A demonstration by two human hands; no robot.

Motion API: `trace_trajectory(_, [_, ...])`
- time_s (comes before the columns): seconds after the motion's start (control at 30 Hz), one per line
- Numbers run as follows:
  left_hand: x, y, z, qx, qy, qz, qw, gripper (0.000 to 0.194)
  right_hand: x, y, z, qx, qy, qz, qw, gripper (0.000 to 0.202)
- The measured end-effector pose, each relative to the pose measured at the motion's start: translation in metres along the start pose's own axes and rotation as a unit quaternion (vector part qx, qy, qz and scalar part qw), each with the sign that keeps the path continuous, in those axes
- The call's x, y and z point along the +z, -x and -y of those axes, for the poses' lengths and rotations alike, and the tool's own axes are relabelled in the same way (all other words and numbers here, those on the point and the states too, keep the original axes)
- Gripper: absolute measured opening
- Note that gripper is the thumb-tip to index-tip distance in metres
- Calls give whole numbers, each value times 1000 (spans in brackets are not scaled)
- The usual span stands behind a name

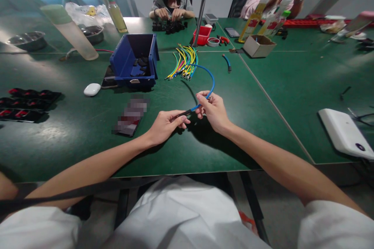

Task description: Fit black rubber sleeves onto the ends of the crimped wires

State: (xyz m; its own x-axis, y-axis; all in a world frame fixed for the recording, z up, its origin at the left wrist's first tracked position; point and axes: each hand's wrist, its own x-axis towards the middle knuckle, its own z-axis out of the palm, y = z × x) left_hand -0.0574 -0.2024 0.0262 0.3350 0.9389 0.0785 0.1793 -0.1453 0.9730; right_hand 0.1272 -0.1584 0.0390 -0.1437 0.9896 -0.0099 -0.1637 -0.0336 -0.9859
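Observation:
Low over the green table, my left hand [168,125] is closed around a black sleeve [184,113] at one end of a blue cable [214,81]. My right hand [214,112] pinches the same cable just past the sleeve. From there the cable arcs up and back toward a bundle of yellow, green and blue wires [184,62] with metal ends. Whether its far end touches the bundle I cannot tell. A short blue cable piece [226,63] with a black end lies apart, to the right of the bundle.
Left of my hands are a phone [130,118], a white earbud case [92,89] and a blue bin [133,81] holding black parts. A white power bank [344,134] lies at right. Behind are a small box [258,46], a red container [202,35], bottles and two people.

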Motion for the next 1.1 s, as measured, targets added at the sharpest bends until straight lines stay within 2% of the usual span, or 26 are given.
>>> trace_trajectory(0.13, [3,1,-3,-42,83,37,995,32,-1,0,0,-7,-6,-1,1000,41])
trace_trajectory(0.27, [5,1,-5,-82,166,60,981,43,-2,-1,0,-20,-17,-1,1000,42])
trace_trajectory(0.43, [7,1,-4,-98,238,83,963,46,-3,-2,1,-24,-20,7,999,43])
trace_trajectory(1.1, [8,0,1,-82,142,52,985,46,-2,-3,0,-12,-6,10,1000,46])
